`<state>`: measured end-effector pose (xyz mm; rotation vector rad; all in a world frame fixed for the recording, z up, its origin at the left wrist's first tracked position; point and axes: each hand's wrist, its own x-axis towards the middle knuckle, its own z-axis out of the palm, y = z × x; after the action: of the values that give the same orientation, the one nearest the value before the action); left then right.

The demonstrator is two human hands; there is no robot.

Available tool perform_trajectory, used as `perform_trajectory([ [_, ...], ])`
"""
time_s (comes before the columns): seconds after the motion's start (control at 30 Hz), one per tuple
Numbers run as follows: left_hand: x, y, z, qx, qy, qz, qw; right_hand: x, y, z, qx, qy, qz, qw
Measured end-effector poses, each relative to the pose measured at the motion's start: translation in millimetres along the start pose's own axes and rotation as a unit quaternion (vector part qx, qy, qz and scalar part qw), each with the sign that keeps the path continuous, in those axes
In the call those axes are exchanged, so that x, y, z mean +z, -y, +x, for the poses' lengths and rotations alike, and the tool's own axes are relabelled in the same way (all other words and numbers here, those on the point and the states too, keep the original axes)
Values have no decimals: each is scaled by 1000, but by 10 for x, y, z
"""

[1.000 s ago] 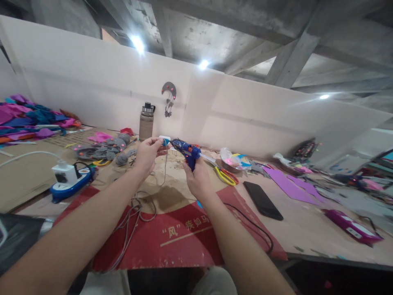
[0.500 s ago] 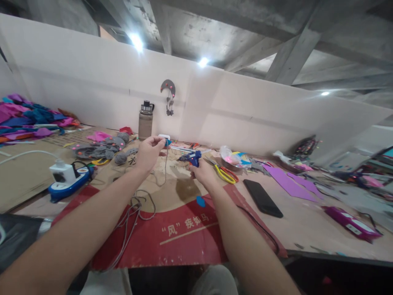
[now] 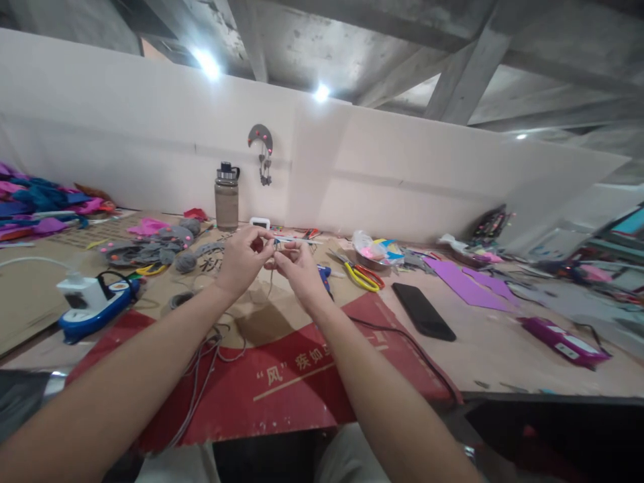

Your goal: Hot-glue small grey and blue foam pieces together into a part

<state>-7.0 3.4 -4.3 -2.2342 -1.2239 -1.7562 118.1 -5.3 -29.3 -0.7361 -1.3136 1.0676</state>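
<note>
My left hand [image 3: 243, 258] and my right hand [image 3: 298, 265] meet above the middle of the table, fingertips pinched together on a small piece that I cannot make out. A thin grey cord [image 3: 270, 287] hangs from the pinch toward the table. More grey cord [image 3: 206, 359] lies in loops beside my left forearm. A blue glue gun [image 3: 325, 274] lies on the table just behind my right hand, with its black cable [image 3: 402, 339] trailing off to the right.
A water bottle [image 3: 227, 197] stands by the white wall. Also on the table are a power strip [image 3: 94, 301] at left, grey felt pieces [image 3: 151, 249], yellow scissors [image 3: 360, 276], a black phone [image 3: 423, 311], purple felt [image 3: 467, 278], a purple box [image 3: 564, 342] and red cardboard [image 3: 282, 386].
My right hand has put the glue gun down on the table and moved left to join my left hand at the small piece. The view has shifted slightly right.
</note>
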Motion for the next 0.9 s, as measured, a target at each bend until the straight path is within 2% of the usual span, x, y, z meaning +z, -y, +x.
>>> perform_trajectory([
  [0.07, 28, 3, -11, -34, 4, -27, 999, 21, -6, -5, -4, -7, 12, 1000],
  [0.2, 76, -24, -20, -119, 27, -116, 986, -65, 40, -23, -58, -53, -80, 994],
  [0.3, 90, -71, -24, -158, 43, -175, 971, -108, 73, -34, -74, -79, -122, 987],
  [0.67, 159, -101, -53, -243, 24, -331, 911, -104, 123, -68, -100, -105, -191, 971],
  [0.9, 138, -163, -49, -261, 29, -371, 891, -116, 129, -68, -114, -122, -212, 963],
])
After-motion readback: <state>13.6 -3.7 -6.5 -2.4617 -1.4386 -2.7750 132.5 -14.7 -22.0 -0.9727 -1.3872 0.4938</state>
